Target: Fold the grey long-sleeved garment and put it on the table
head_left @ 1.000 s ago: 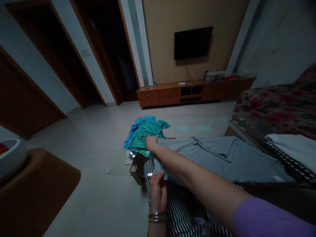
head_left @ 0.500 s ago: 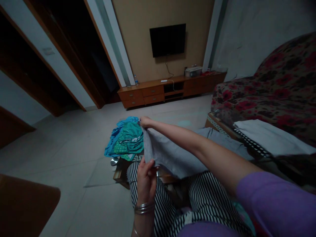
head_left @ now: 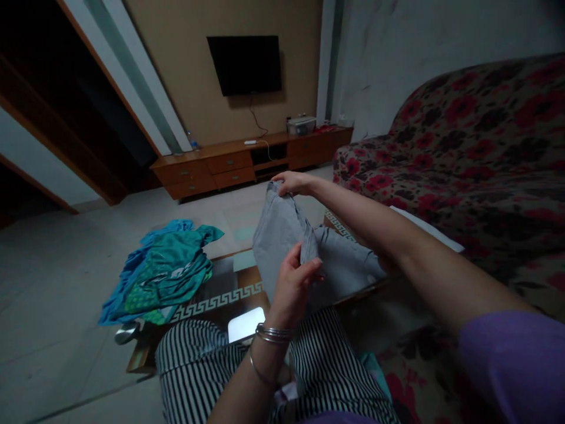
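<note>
**A:** What has moved since the earlier frame?

**B:** The right fingers (head_left: pixel 293 182) came closer above the left fingers (head_left: pixel 306 268), and the gray cloth (head_left: pixel 280 235) now stands between them in a narrower, doubled shape.

**A:** Are the fingers apart or together?

**B:** Both sets are closed on the cloth. The right fingers pinch its top corner, and the left fingers clamp a fold lower down. I think this hold keeps the edges together and lifts that part up from the bench (head_left: pixel 216 303).

**A:** Where is the cloth exactly?

**B:** It hangs from the right fingers down to the left fingers, and its loose part lies bunched just right of the left fingers.

**A:** What else is near?

**B:** Left of the fingers is a pile of teal clothes (head_left: pixel 163 274). Below them are striped trousers (head_left: pixel 194 359), and to the right is a flowered sofa (head_left: pixel 441 159).
</note>
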Tool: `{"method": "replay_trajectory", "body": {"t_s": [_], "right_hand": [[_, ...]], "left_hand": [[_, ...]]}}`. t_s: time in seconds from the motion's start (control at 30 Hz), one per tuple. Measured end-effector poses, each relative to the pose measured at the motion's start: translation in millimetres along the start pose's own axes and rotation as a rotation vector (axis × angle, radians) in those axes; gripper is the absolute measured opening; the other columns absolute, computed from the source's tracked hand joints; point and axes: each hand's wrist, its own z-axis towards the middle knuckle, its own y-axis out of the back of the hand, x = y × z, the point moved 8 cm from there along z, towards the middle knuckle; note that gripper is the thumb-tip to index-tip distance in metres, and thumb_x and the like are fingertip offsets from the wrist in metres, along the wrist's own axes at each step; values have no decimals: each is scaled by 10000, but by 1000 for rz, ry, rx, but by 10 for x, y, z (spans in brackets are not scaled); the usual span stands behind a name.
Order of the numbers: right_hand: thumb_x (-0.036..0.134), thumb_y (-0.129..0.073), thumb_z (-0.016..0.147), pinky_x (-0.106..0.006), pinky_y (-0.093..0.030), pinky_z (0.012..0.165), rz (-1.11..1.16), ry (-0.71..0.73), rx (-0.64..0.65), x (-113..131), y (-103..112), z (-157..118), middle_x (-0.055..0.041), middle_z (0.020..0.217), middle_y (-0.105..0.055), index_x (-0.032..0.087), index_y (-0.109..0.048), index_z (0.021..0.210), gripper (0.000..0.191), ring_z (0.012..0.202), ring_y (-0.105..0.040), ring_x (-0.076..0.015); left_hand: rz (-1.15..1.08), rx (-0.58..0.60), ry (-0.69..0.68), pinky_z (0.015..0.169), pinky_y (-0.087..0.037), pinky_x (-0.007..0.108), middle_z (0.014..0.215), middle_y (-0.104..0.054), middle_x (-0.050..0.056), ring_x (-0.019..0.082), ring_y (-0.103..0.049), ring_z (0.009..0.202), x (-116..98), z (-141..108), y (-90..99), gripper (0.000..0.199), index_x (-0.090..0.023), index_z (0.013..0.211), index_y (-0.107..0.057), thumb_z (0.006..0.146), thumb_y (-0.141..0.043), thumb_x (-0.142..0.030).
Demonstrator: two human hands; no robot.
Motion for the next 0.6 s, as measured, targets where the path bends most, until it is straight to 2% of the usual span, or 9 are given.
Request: {"method": "replay_trajectory", "body": {"t_s": [0.13, 0.23, 0.33, 0.43, 0.5, 0.6], "right_hand": [[-12, -576, 637, -197, -422, 645, 31, -97, -4, -775, 474, -221, -43, 966, -621, 165, -487, 1328, 719, 753, -536, -106], [-8, -571, 614, -172, -380, 563, 49, -203, -15, -1450, 646, -379, -27, 882, -616, 155, -490, 1323, 732, 677, -514, -92], [-18, -560, 593, -158, -336, 499, 56, -328, -30, -2109, 681, -515, -15, 819, -603, 137, -503, 1309, 735, 614, -481, -76], [-11, -549, 593, -151, -303, 457, 85, -429, -45, -2629, 653, -617, -4, 769, -592, 132, -486, 1325, 749, 557, -442, -63], [3, -553, 595, -152, -289, 441, 125, -446, -30, -2853, 614, -654, 5, 738, -584, 134, -484, 1327, 746, 530, -426, -58], [11, -560, 578, -151, -286, 443, 179, -432, -17, -3050, 586, -675, 22, 701, -559, 146, -511, 1299, 736, 520, -419, -54]], "left_hand": [[67, 99, 109, 563, -447, 181, 1048, -601, 41, 73, -510, 671, 541, 416, -408, 487, -172, 1183, -578, 701, -650, -194], [158, 115, 193, 536, -430, 178, 1054, -606, 53, 60, -475, 618, 1057, 690, -591, 577, -142, 1251, -533, 680, -618, -151], [272, 88, 288, 529, -416, 170, 1099, -605, 76, 57, -478, 613, 1567, 881, -647, 653, -114, 1314, -476, 669, -582, -97], [371, 94, 353, 569, -442, 179, 1109, -620, 94, 85, -535, 677, 1954, 985, -655, 644, -94, 1312, -480, 674, -567, -70], [433, 114, 367, 628, -473, 201, 1085, -639, 89, 115, -572, 739, 2130, 1030, -652, 619, -106, 1296, -500, 684, -585, -85], [548, 126, 355, 756, -490, 244, 1060, -656, 78, 158, -601, 849, 2304, 1094, -638, 609, -121, 1282, -517, 681, -618, -108]]}}
